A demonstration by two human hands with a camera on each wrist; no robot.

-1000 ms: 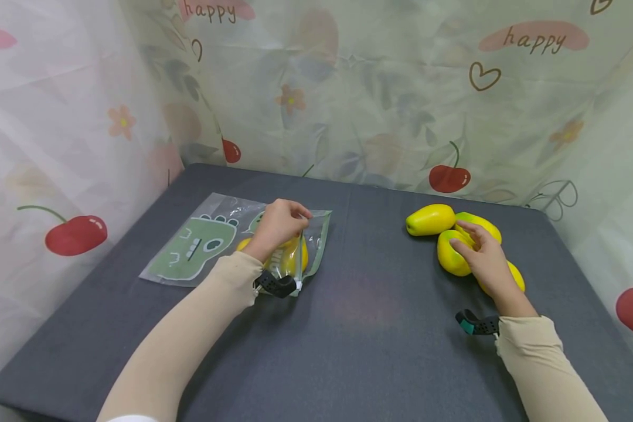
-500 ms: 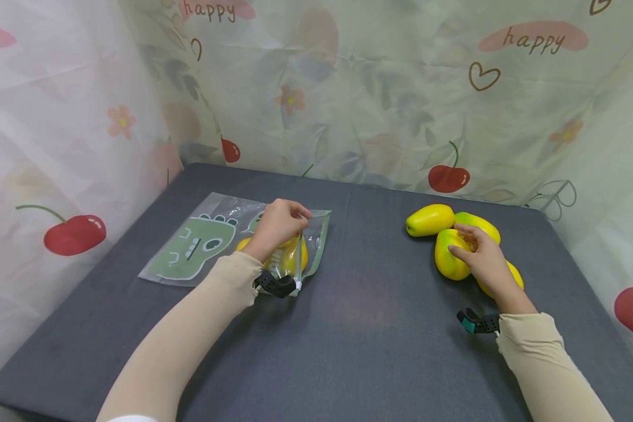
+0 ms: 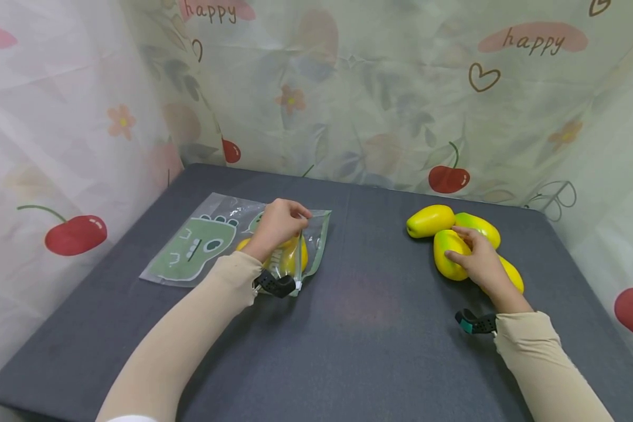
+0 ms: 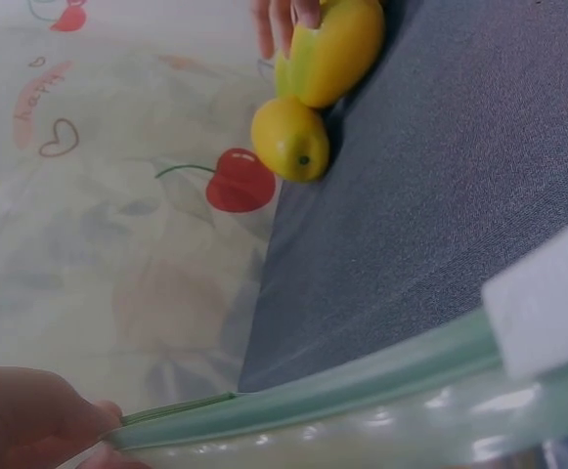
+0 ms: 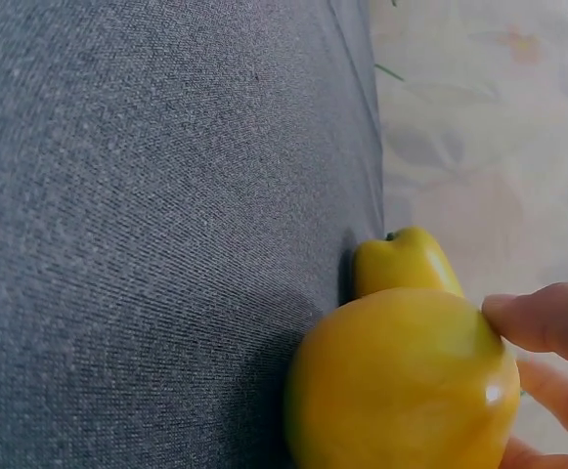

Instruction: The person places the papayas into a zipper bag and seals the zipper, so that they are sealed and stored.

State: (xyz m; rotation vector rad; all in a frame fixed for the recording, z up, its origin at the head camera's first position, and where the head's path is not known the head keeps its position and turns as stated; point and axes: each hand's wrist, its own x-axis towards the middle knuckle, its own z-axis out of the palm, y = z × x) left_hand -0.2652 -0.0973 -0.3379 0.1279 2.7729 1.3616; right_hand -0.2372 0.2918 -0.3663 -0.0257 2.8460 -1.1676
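Note:
At the left of the head view, my left hand point(image 3: 279, 225) pinches the open edge of a clear zip bag point(image 3: 187, 249) printed with a green cartoon face. Inside the bag, partly hidden by that hand, is yellow fruit point(image 3: 291, 258). The left wrist view shows the bag's green rim point(image 4: 332, 396) between thumb and finger, with a white slider point(image 4: 547, 298) on it. Over at the right, my right hand point(image 3: 482, 266) holds a yellow-green papaya point(image 3: 445, 261) between thumb and fingers. The same papaya point(image 5: 401, 391) fills the lower right wrist view.
Close around the held papaya lie a papaya point(image 3: 429, 221) on its left, another point(image 3: 480, 227) behind it and a third point(image 3: 513, 275) partly under the right hand. A dark grey table point(image 3: 358, 340) carries everything, with a printed curtain point(image 3: 348, 117) behind.
The right hand has shifted slightly left and its thumb has come onto the papaya, which has turned and moved a little toward the front left. The left hand and bag have stayed still.

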